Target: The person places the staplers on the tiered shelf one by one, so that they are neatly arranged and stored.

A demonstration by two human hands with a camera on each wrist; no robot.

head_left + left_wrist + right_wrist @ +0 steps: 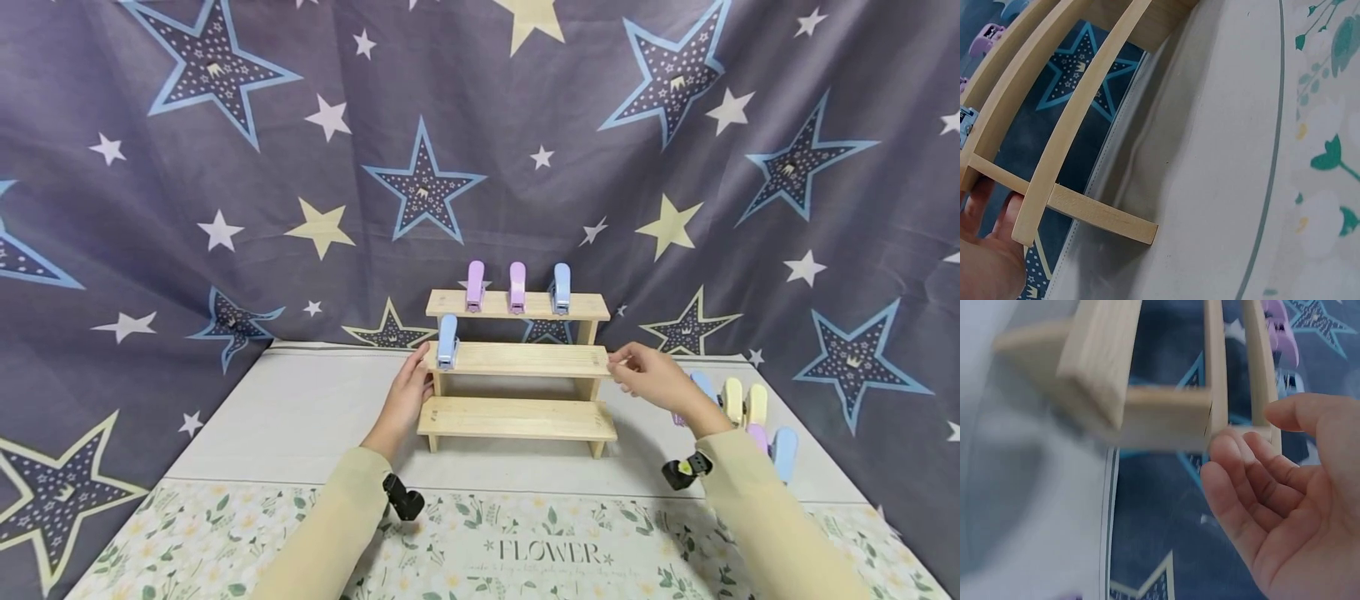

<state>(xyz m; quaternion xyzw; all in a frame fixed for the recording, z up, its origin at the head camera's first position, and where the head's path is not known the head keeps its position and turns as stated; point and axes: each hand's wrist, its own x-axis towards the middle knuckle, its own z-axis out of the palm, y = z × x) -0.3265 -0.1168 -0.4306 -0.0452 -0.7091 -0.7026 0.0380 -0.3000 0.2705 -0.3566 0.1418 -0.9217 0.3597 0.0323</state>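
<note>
Two hands flank my rack [517, 358]: left hand [407, 398] touching its end, right hand [651, 377] relaxed open beside it; steadying step, I judge; next needs a clip [784, 452].

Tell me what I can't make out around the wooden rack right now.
- Head view: the loose clips at the right are partly hidden by the right hand and sleeve; count unclear.
- Left wrist view: left hand cut off by the frame edge; its grip on the wooden rack is unclear.
- Right wrist view: rack blurred; fingertip contact uncertain.
</note>
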